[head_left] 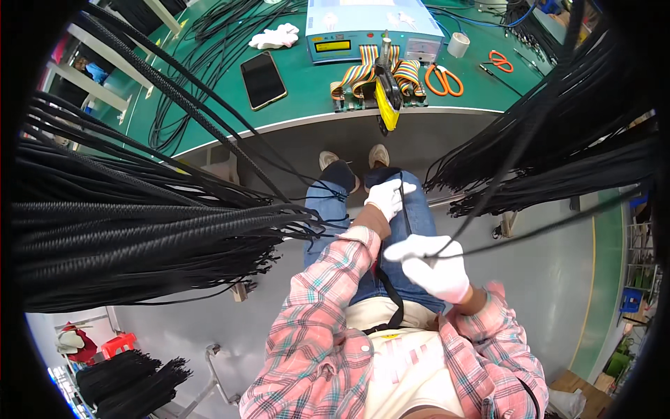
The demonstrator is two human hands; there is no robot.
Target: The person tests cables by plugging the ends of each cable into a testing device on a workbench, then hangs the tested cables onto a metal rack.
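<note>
Over my lap (422,211), I seem to be working a black cord (481,252).
My right hand (431,269) has fingers curled around it, near a hanging bundle (558,133); whether my left hand (385,199) grips (the angle hides it), I cannot tell. Next likely calls for a gentle, untangled pull.

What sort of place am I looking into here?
Probably a cable workshop or factory floor: thick bundles of black cords on both sides, and a blue instrument box with ribbon cables on the green workbench.
</note>
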